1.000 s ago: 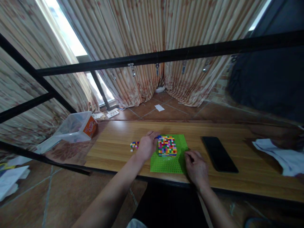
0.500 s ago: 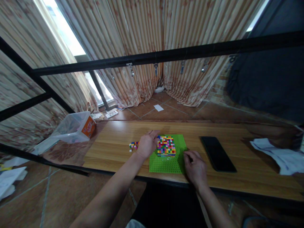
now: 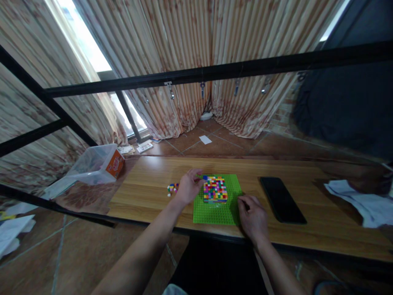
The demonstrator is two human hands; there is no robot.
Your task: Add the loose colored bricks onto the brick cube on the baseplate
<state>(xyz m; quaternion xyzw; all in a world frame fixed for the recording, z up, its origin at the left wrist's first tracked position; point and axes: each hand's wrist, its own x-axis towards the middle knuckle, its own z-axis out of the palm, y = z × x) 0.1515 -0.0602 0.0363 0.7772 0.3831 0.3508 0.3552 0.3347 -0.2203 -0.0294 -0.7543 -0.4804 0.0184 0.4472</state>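
Observation:
On a green studded baseplate (image 3: 215,215) sits a low block of many-coloured toy bricks (image 3: 215,190), stacked in layers. A blue brick (image 3: 205,178) shows at the block's far left corner. My left hand (image 3: 188,188) is just left of that corner, its thumb and forefinger apart with no brick visible between them. Curled at the plate's right edge, my right hand (image 3: 254,218) has its fingertips against or over the rim; what they hold, if anything, is hidden. Loose small bricks (image 3: 172,188) lie left of the plate, partly behind my left hand.
A black phone (image 3: 282,200) lies on the wooden table (image 3: 144,184) to the right, with crumpled white paper (image 3: 362,203) beyond it. Left of the table is a clear plastic bin (image 3: 95,164) with an orange label. A black metal bar (image 3: 215,73) crosses behind the table.
My left hand has drawn back slightly left from the block's far corner, its fingers now parted and the blue brick more exposed. My right hand has stayed put.

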